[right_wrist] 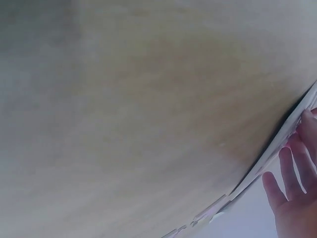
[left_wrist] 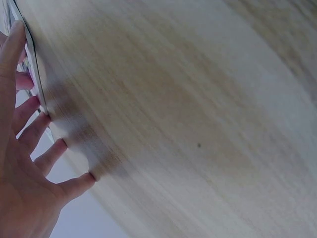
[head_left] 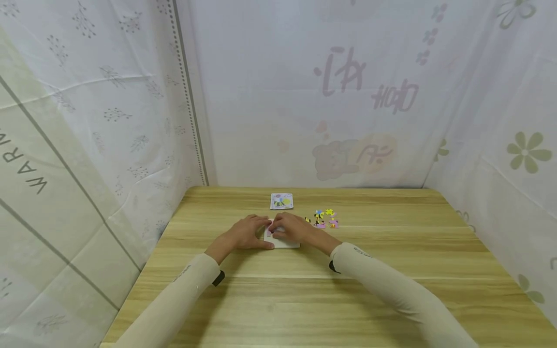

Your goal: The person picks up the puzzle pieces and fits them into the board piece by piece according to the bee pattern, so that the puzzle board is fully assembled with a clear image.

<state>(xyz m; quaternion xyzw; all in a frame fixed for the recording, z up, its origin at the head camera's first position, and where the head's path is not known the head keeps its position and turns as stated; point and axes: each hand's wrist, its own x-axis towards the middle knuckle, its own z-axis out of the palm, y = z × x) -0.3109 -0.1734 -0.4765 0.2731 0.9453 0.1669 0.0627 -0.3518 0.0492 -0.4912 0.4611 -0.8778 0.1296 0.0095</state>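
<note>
On the wooden table lies a small white puzzle tray (head_left: 285, 243) with some pink pieces at its upper left. My left hand (head_left: 247, 233) rests along the tray's left side, thumb at the near edge and fingers toward the far corner. In the left wrist view the fingers of that left hand (left_wrist: 29, 163) are spread, their tips touching down beside the tray edge. My right hand (head_left: 290, 227) reaches over the tray, thumb and fingertips pinching a small pink puzzle piece (head_left: 271, 232) at its left part. The fingers hide much of the piece.
Several loose puzzle pieces (head_left: 319, 224) in yellow, black, pink and blue lie to the right of the tray. Beyond it lies a square picture card (head_left: 281, 201) with a bee. Printed curtains (head_left: 304, 121) surround the wooden table (head_left: 270, 309) at the back and sides.
</note>
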